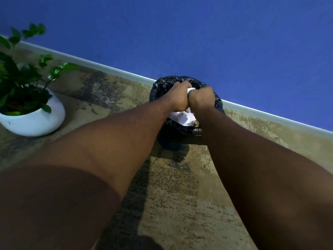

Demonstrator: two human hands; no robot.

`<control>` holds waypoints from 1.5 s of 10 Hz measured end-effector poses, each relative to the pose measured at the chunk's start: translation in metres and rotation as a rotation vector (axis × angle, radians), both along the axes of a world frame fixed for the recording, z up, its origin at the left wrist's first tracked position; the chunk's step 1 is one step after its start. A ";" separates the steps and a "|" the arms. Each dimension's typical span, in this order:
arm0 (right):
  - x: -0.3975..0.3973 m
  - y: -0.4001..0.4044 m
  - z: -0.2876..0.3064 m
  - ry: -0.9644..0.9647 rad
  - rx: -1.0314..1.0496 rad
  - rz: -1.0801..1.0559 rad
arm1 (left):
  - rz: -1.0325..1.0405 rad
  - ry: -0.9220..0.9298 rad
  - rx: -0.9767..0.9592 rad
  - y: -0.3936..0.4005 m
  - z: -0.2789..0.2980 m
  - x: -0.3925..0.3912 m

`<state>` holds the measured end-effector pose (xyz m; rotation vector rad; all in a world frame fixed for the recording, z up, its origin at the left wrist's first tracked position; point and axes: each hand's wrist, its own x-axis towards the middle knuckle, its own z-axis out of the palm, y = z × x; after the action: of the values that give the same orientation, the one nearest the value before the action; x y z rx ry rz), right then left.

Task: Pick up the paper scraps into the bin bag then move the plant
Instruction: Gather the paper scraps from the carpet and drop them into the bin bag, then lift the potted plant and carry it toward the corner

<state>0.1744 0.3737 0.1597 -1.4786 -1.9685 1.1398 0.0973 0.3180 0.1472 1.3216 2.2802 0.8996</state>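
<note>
both hands are pressed together over the mouth of the bag (162,87), a black bin bag standing on the floor (171,186) against the wall (198,33). the left hand (180,98) and right hand (202,98) are each closed into a fist, knuckles touching, and a bit of white paper (191,90) pokes out between them at the top, so they look clamped on a wad of scraps. how much each hand holds cannot be told, since the fingers curl away from the camera. more white scraps (180,118) already lie inside the bag, just below the wrists.

the plant (23,73) sits in a white pot (36,121) on the floor, well apart to the left and untouched. no loose scraps show on the visible floor, so this looks like a late or last load, with the plant move yet to come.

risks from here, as i judge them: the bag is thin and unsupported, so its rim may fold inward under the hands and let paper slide down the outside. if the hands part before they are low enough in the opening, light scraps may drift past the rim onto the floor. pushing down hard could tip the bag away from the wall or collapse it. small bits may also cling to the palms and fall out as the arms pull back. later, the round pot looks smooth and heavy, so a one-handed grab could slip.
</note>
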 end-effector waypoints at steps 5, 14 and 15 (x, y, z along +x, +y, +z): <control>-0.028 -0.021 -0.006 -0.010 0.084 0.024 | 0.073 -0.055 0.156 -0.049 0.006 -0.020; -0.229 -0.280 -0.075 -0.292 -0.044 0.754 | 0.779 -0.448 -0.383 -0.400 -0.078 -0.209; -0.242 -0.308 -0.093 -0.285 -0.131 0.762 | 1.002 -0.346 -0.324 -0.429 -0.093 -0.233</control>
<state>-0.0680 0.0655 0.0667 -0.9862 -2.8341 1.4217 -0.1354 -0.1112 0.0544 -0.1836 2.5859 0.8586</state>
